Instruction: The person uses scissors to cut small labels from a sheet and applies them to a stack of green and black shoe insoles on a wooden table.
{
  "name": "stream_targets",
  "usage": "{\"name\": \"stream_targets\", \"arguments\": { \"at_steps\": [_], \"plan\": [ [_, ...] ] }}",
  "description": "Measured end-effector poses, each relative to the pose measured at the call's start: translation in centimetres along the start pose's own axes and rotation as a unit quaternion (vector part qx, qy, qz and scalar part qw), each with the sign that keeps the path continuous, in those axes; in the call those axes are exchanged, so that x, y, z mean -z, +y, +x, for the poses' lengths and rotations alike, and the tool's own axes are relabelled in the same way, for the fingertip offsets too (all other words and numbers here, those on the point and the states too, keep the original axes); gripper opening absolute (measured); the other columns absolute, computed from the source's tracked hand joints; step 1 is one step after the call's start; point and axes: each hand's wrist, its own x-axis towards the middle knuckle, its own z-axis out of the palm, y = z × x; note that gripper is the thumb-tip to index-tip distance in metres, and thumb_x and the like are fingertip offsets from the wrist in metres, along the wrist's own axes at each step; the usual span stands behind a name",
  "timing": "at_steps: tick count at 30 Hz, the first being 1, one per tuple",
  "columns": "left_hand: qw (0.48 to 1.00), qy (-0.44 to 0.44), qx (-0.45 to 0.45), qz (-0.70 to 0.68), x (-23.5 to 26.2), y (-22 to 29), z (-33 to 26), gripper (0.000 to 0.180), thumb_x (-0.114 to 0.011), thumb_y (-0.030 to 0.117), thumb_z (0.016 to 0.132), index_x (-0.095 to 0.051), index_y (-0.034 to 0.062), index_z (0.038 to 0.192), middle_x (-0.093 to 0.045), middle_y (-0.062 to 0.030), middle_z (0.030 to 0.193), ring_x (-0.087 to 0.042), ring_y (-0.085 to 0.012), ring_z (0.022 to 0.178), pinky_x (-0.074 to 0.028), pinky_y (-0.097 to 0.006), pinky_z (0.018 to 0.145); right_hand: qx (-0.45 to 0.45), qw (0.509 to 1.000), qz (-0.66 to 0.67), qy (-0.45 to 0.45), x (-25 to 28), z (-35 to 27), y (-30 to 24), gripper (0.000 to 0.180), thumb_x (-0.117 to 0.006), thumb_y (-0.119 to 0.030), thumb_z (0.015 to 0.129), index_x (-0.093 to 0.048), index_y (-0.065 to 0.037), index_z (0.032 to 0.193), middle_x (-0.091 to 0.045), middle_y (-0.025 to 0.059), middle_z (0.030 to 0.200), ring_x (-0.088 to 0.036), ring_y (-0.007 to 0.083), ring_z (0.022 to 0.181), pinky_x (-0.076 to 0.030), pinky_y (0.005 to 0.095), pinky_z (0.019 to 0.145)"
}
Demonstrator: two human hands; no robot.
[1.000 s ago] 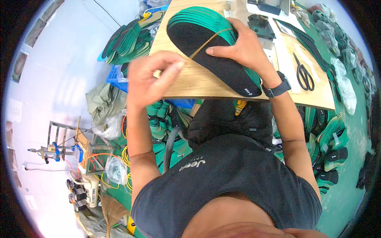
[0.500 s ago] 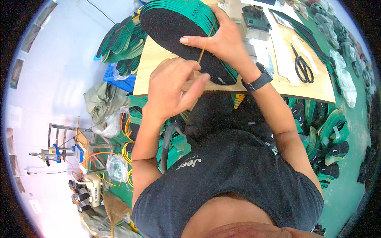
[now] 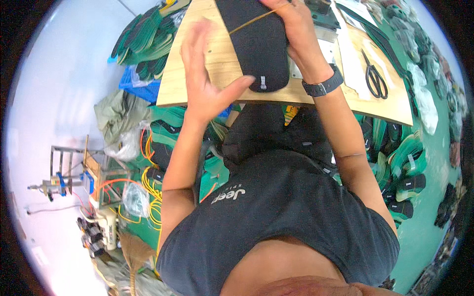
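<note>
A stack of black insoles lies on the wooden table, heel end toward me, with a small pale label near that end. Across it runs a thin tan rubber band, stretched around the stack. My right hand, with a black watch on the wrist, grips the stack's right side near the band; its fingertips are partly cut off by the upper edge. My left hand is open to the left, its fingers spread and slightly blurred, the thumb tip close to the stack's heel edge.
Black-handled scissors lie at the table's right beside white strips. A metal block stands beyond my right hand. More green-edged insoles are piled above a blue crate at left, and others lie on the floor at right.
The insole stack has turned from tilted, green edges showing, to black face up with its heel toward me. My left hand has let go of the band and spread open.
</note>
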Motion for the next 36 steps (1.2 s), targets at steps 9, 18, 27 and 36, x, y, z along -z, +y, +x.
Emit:
{"name": "stream_targets", "arguments": {
  "at_steps": [9,18,27,36],
  "plan": [
    [0.894,0.09,0.168,-0.405,-1.5,-1.3,0.6,0.084,-0.072,0.01,0.077,-0.02,0.0002,0.143,-0.046,-0.0159,0.129,-0.048,-0.0246,0.118,-0.041,-0.036,0.099,0.246,0.955,-0.103,0.128,-5.5,1.2,2.7,0.037,-0.064,-0.032,0.09,-0.059,0.001,0.104,-0.06,0.0048,0.094,-0.055,0.0113,0.085,-0.046,0.0249,0.075],
    [0.89,0.269,0.216,-0.298,6.8,-1.0,0.7,0.048,-0.067,0.013,0.081,-0.044,0.0048,0.122,-0.058,-0.0084,0.1,-0.059,-0.0168,0.084,-0.051,-0.029,0.073,0.187,0.908,-0.34,-0.157,-2.6,-2.3,8.8,0.038,-0.074,-0.014,0.078,-0.06,-0.003,0.112,-0.064,0.0074,0.099,-0.061,0.0179,0.089,-0.048,0.0305,0.081],
    [0.833,0.341,0.436,0.013,23.9,-9.7,-14.7,0.094,-0.08,0.007,0.07,-0.022,-0.0043,0.142,-0.056,-0.0228,0.116,-0.062,-0.0259,0.096,-0.051,-0.036,0.084,0.074,0.908,-0.378,-0.166,0.1,-4.9,11.7,0.021,-0.069,-0.013,0.083,-0.063,-0.005,0.102,-0.062,0.0088,0.093,-0.06,0.0206,0.084,-0.049,0.03,0.076],
    [0.661,0.423,0.592,0.181,30.1,-10.0,-29.8,0.117,-0.086,0.013,0.06,-0.008,-0.0032,0.145,-0.048,-0.0253,0.124,-0.061,-0.0295,0.093,-0.054,-0.038,0.076,-0.031,0.922,-0.344,-0.174,1.9,-6.8,13.8,0.012,-0.064,-0.011,0.088,-0.063,-0.004,0.097,-0.06,0.0066,0.089,-0.058,0.014,0.079,-0.047,0.0247,0.07]
  ]
}}
